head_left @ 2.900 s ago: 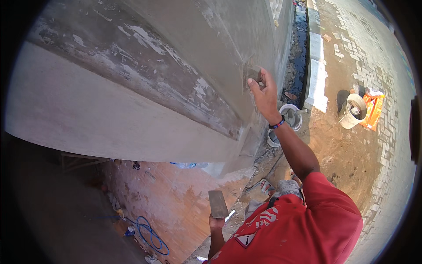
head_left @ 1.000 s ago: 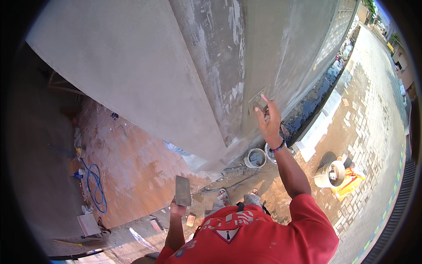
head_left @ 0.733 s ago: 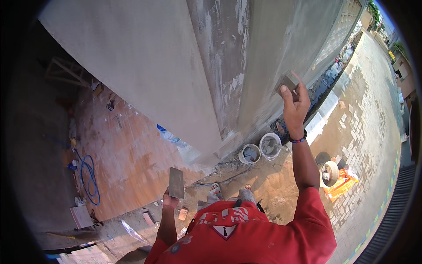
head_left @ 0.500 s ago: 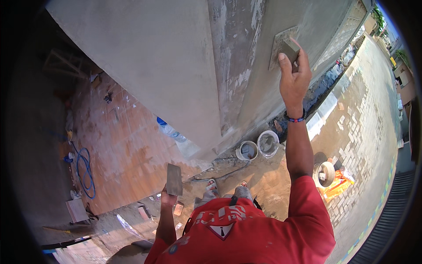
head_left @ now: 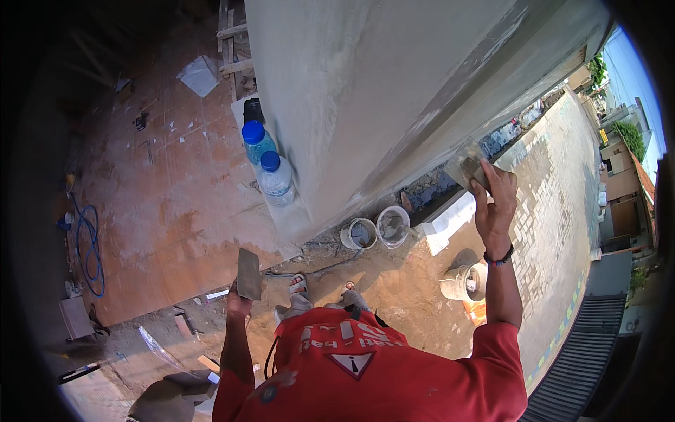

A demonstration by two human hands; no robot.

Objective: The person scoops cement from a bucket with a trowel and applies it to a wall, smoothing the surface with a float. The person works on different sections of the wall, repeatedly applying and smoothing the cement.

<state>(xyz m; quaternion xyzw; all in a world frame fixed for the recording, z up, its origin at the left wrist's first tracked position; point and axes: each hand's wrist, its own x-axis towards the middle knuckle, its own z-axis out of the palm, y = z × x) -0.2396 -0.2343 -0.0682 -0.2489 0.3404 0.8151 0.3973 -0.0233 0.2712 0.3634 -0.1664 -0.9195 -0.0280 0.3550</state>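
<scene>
My right hand (head_left: 496, 205) is closed on a plastering float (head_left: 465, 167) with a flat, thin plate and a block-like grip. It is out to the right beside the grey plastered wall (head_left: 394, 91); whether the plate touches the wall I cannot tell. Low at the left, my left hand (head_left: 239, 305) grips a grey, flat rectangular tool (head_left: 249, 273), likewise plate-shaped, held upright and away from the wall. Its handle, if any, is hidden.
Two plastic bottles with blue caps (head_left: 275, 179) stand on a ledge at the wall's foot. Two buckets (head_left: 360, 233) sit by the corner, another bucket (head_left: 464, 283) farther right. A blue hose (head_left: 91, 246) lies coiled at the left. Paving (head_left: 548, 211) runs along the right.
My right hand has come down and slightly right with the float, away from the upper wall. The view has shifted, showing both bottles. My left hand keeps its grip on the flat tool.
</scene>
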